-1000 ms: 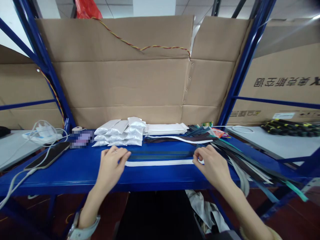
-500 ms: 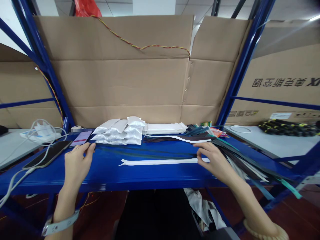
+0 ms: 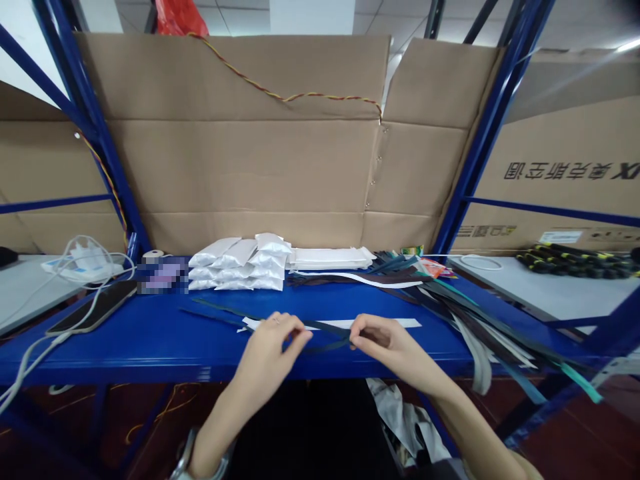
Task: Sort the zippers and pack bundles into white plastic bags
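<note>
My left hand [image 3: 273, 343] and my right hand [image 3: 383, 343] are close together over the front of the blue shelf [image 3: 150, 340]. Both pinch a long dark zipper [image 3: 220, 308] that runs between them and trails off to the left across the shelf. A white zipper [image 3: 380, 324] lies flat on the shelf just behind my hands, partly hidden by them.
A pile of dark, white and teal zippers [image 3: 465, 300] spreads over the shelf's right side. White packets [image 3: 240, 267] and a flat white stack [image 3: 327, 257] sit at the back. A phone [image 3: 95, 308] with cables lies at the left. Cardboard [image 3: 250, 153] lines the back.
My left hand came in from the far left and my right hand moved left from the pile. Both now pinch the dark zipper, lifted in front of the white one.
</note>
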A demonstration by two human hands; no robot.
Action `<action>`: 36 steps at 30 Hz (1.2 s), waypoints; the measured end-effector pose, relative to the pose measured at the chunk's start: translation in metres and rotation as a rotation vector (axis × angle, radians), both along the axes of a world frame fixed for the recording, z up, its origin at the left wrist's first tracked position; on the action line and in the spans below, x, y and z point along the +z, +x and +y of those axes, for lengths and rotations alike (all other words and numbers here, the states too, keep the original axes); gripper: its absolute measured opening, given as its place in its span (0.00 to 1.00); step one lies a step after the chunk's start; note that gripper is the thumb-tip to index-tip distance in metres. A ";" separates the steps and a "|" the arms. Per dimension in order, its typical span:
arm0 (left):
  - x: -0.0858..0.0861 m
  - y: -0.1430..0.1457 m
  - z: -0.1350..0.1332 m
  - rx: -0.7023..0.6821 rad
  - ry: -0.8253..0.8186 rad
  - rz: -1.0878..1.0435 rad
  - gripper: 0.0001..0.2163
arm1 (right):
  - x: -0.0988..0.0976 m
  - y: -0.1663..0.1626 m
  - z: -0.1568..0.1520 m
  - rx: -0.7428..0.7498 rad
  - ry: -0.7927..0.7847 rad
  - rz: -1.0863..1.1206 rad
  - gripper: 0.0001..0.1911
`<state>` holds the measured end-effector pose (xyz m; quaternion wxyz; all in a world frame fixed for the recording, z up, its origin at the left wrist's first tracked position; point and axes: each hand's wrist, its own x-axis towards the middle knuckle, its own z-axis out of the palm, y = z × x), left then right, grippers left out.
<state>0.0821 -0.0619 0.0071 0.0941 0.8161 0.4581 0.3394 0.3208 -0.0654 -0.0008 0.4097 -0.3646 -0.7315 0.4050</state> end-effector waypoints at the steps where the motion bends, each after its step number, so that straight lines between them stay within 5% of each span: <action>1: -0.003 0.006 -0.003 -0.051 -0.055 -0.014 0.09 | 0.000 -0.005 -0.003 0.024 0.000 0.009 0.09; 9: -0.007 0.010 -0.010 -0.174 -0.080 0.007 0.05 | -0.001 -0.025 -0.013 0.117 -0.039 0.079 0.07; 22: -0.013 0.014 -0.010 -0.016 0.428 0.446 0.06 | -0.011 -0.033 -0.010 -0.005 -0.047 0.164 0.14; 29: 0.000 -0.016 0.006 0.264 0.435 0.442 0.08 | 0.003 -0.008 -0.005 -0.164 -0.061 0.338 0.15; 36: 0.016 -0.076 0.023 0.564 0.332 0.352 0.07 | 0.011 0.056 0.010 -0.413 0.038 0.511 0.21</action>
